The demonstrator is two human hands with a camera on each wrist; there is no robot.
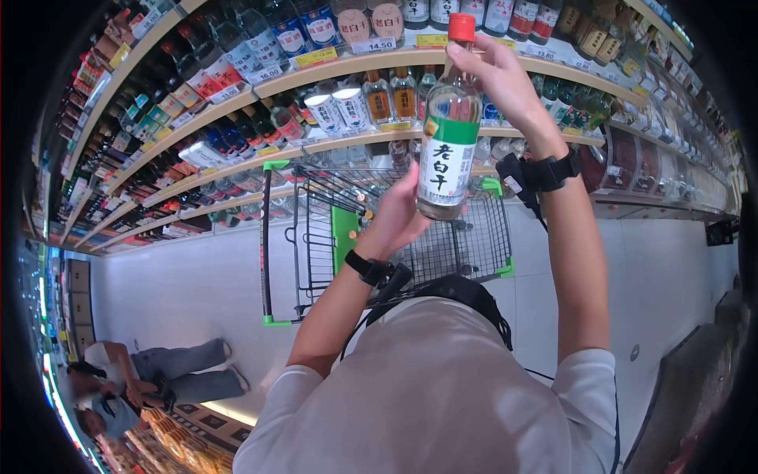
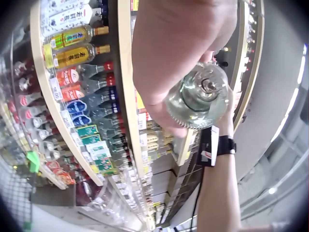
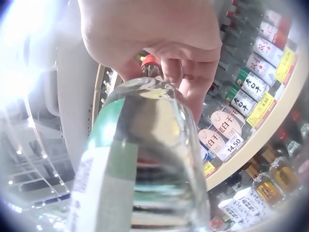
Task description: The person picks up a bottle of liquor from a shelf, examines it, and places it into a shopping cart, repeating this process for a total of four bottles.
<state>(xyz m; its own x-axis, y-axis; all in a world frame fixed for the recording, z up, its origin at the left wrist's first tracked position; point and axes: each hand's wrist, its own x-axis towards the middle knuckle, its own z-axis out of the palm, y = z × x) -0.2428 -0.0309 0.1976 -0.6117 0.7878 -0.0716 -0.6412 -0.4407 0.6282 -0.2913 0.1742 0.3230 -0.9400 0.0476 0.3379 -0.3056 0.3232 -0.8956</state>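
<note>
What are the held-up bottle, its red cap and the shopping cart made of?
The bottle looks like smooth, shiny glass: it's see-through with bright glints. The cap is glossy red, maybe plastic or painted metal; I can't tell. The cart seems to be thin metal wire in a grid, with green corners that look like plastic.

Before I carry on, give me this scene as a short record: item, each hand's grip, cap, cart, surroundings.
item: clear glass bottle, green and white label
left hand: grip around the bottle's lower part
right hand: grip on the neck, just below the cap
cap: red, on
cart: wire, green trim, in front of the person
surroundings: shelves with rows of bottles and price tags
</note>
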